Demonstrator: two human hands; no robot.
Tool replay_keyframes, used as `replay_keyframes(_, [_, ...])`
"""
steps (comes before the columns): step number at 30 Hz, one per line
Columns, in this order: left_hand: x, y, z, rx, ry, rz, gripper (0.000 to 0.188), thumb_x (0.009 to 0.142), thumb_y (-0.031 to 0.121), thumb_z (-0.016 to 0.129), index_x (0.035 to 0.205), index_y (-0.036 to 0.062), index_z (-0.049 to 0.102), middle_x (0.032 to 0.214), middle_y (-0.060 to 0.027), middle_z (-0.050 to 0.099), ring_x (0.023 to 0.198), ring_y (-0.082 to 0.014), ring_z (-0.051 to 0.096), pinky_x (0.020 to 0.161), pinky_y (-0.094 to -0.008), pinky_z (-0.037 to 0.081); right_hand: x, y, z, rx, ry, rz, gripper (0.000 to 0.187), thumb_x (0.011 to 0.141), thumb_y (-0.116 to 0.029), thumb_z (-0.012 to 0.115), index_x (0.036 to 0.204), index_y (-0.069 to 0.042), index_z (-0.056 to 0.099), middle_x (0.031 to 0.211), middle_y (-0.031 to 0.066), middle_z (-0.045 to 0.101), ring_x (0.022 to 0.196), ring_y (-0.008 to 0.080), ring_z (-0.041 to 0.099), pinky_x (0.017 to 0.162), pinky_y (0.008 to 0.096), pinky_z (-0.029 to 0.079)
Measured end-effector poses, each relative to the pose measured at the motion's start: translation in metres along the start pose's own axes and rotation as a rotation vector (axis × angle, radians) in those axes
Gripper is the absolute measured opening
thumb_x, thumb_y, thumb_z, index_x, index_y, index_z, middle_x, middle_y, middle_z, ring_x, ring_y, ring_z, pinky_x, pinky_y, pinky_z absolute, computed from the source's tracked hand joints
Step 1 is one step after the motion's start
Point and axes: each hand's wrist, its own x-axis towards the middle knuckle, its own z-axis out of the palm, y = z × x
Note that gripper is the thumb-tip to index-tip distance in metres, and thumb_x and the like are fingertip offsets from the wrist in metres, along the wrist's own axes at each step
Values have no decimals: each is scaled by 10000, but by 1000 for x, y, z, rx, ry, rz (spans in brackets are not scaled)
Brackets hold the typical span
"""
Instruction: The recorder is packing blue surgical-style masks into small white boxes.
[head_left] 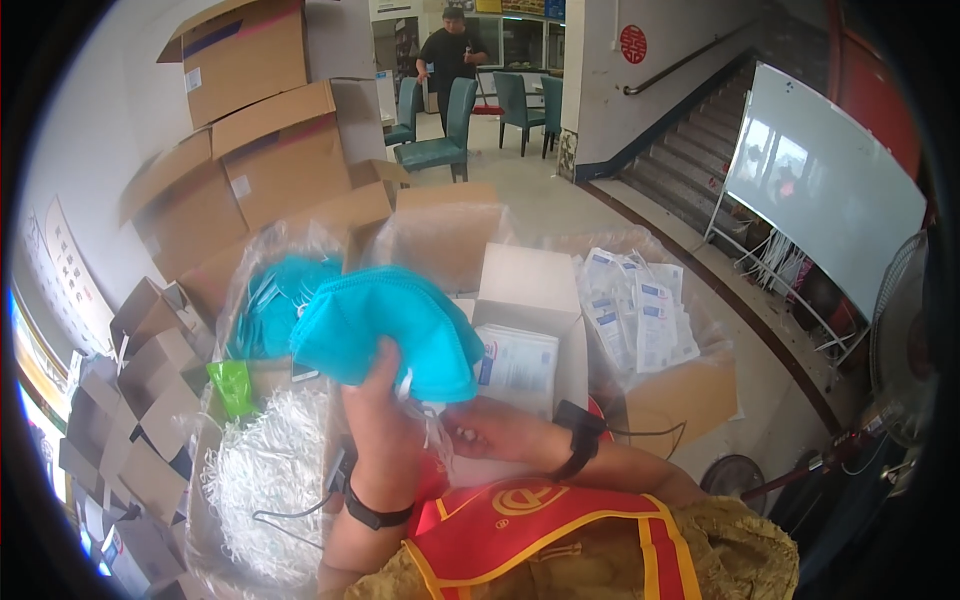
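In front of my chest, my left hand (378, 405) is closed around teal face masks (395, 320), which look like a small stack with the folded shapes fanned to the right. My right hand (490, 432) is just under their lower right edge, fingers curled together beside white straps (432, 425) that hang there. What lies in those fingers is hard to make out. Behind the masks is an open white box (530, 285) with flat white packets (515, 360) in it. More teal masks (270, 310) fill a plastic-lined box at the left.
White elastic loops (265, 480) fill a lined box at near left, with a green packet (232, 388) at its edge. Sealed white packets (640, 310) lie in a lined box at right. Stacked cartons (285, 165) stand far left. A person (450, 60) stands by green chairs (455, 125).
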Motion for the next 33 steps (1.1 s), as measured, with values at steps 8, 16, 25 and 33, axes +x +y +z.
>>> replay_keyframes(8, [2, -4, 1, -12, 103, -4, 361, 927, 139, 593, 1255, 27, 492, 1160, -56, 568, 1058, -168, 566, 873, -308, 493, -19, -29, 30, -217, -147, 122, 211, 922, -215, 565, 838, -30, 623, 607, -24, 441, 626, 105, 447, 626, 272, 407])
replay_keyframes(16, [17, 27, -30, -258, 6, -91, 409, 958, 267, 556, 1283, 31, 476, 1145, -100, 590, 1061, -235, 583, 896, -365, 469, -48, -18, 4, -32, -15, 168, 338, 990, -373, 493, 825, -85, 559, 726, -50, 446, 571, 33, 325, 493, 176, 254])
replay_keyframes(25, [2, 60, -31, 773, -993, 38, 399, 742, 114, 714, 1111, 31, 585, 982, -123, 616, 885, -259, 632, 773, -375, 517, -68, -93, -25, -310, -26, 236, 356, 975, -387, 520, 832, -73, 610, 660, -53, 482, 590, 13, 398, 489, 169, 287])
replay_keyframes(33, [-6, 85, 10, 1466, -1200, 537, 637, 625, 205, 778, 1205, 47, 568, 964, -128, 587, 775, -301, 647, 626, -348, 550, -91, -112, -12, -489, -148, 208, 344, 1007, -326, 454, 849, -55, 596, 660, -47, 459, 598, 56, 384, 533, 219, 330])
